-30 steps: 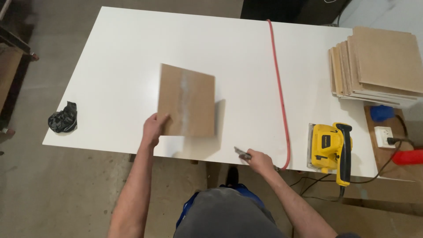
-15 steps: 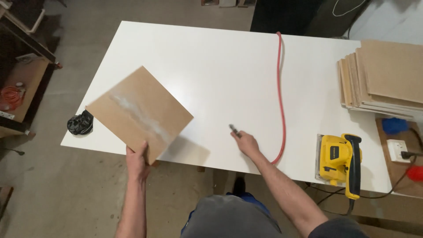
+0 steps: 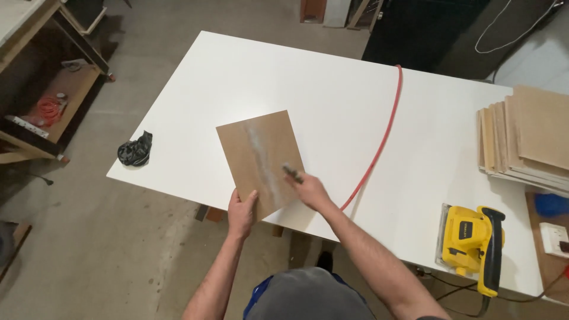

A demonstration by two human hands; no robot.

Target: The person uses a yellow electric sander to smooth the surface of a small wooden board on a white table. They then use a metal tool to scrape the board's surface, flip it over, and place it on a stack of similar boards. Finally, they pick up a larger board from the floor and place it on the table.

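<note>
one brown board — left hand, right hand

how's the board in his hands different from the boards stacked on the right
The held board is single, gripped by the left hand above the table; the stacked boards lie flat in a pile. The held board bears a pale whitish streak; the stack's top face looks plain. Both are brown, flat and squarish.

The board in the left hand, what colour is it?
Brown board with a pale whitish streak down its middle, seen from the head view.

No packages, labels, signs or screens in view
</note>
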